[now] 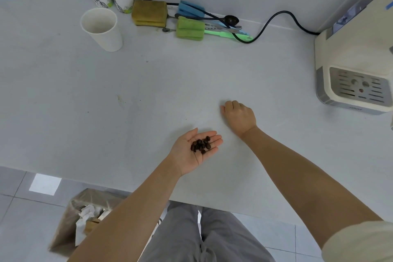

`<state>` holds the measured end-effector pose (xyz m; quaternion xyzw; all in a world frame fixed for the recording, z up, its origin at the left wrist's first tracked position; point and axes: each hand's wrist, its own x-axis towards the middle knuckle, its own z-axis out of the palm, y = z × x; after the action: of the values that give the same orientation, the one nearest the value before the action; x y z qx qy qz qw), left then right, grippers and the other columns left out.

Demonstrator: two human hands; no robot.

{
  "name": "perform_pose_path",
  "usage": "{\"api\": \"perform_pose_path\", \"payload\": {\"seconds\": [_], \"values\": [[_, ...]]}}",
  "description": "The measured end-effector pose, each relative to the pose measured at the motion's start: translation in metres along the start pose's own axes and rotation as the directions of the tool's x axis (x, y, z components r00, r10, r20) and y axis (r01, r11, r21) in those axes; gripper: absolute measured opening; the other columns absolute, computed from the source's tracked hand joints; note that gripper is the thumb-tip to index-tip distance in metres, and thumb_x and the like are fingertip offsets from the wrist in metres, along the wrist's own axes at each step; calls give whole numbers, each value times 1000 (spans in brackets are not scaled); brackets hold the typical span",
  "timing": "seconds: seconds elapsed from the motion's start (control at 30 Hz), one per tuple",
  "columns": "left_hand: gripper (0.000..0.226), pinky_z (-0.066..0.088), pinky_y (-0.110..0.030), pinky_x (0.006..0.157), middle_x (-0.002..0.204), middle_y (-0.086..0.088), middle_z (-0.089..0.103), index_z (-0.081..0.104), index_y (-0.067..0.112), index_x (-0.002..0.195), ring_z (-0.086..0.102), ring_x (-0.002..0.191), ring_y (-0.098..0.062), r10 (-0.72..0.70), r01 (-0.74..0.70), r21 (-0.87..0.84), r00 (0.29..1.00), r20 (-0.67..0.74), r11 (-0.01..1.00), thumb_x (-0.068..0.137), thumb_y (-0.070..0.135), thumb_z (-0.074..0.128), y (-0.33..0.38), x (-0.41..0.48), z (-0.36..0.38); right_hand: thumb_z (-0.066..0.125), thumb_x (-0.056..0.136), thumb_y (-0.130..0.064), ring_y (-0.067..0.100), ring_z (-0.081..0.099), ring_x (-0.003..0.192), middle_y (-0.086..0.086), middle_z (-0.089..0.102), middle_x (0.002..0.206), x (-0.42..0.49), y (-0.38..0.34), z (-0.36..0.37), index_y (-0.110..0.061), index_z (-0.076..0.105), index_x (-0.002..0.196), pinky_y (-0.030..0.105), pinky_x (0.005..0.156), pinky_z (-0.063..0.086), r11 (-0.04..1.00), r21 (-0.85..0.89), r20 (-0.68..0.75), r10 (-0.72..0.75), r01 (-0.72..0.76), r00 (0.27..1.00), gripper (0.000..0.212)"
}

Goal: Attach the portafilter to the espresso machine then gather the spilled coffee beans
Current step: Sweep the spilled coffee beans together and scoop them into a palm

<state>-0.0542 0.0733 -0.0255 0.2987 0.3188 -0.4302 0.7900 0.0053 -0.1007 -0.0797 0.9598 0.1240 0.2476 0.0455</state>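
On a pale grey countertop against a white wall, a person gathers spilled beans beside a cream espresso machine at the right edge. The left hand lies palm-up and open, fingers spread flat, cradling a small heap of dark brown roasted coffee beans at the base of the fingers. The right hand rests knuckles-up on the counter, fingers curled under; whether it pinches a bean cannot be told. Gathering appears nearly done; next comes tipping the beans, perhaps into the white paper cup.
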Motion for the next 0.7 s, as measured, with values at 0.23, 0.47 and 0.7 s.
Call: {"api": "perform_pose_path", "payload": {"seconds": [0.23,0.47,0.7], "values": [[50,41,-40,95,81,-19,74,63,-6,92,61,99,-29,3,-3,0,1000,-5,1000,99,27,26,1,3,2,25,97,-14,12,36,23,-1,40,32,-4,3,7,-11,45,39,11,29,18,998,56,-126,-14,21,992,61],[50,40,-38,98,79,-19,74,62,-7,94,52,114,-32,7,-7,3,1000,-14,1000,100,26,25,4,10,6,52,71,-9,12,33,19,-2,37,28,-3,1,4,-12,42,36,9,29,20,999,33,-49,-15,17,999,36],[47,36,-39,101,136,-26,47,50,-12,110,43,130,-33,36,-36,-14,999,-12,999,100,26,24,9,11,17,88,17,-2,11,26,19,-3,36,26,-1,1,-1,-13,41,35,7,30,19,999,27,128,17,-21,992,51]]}}
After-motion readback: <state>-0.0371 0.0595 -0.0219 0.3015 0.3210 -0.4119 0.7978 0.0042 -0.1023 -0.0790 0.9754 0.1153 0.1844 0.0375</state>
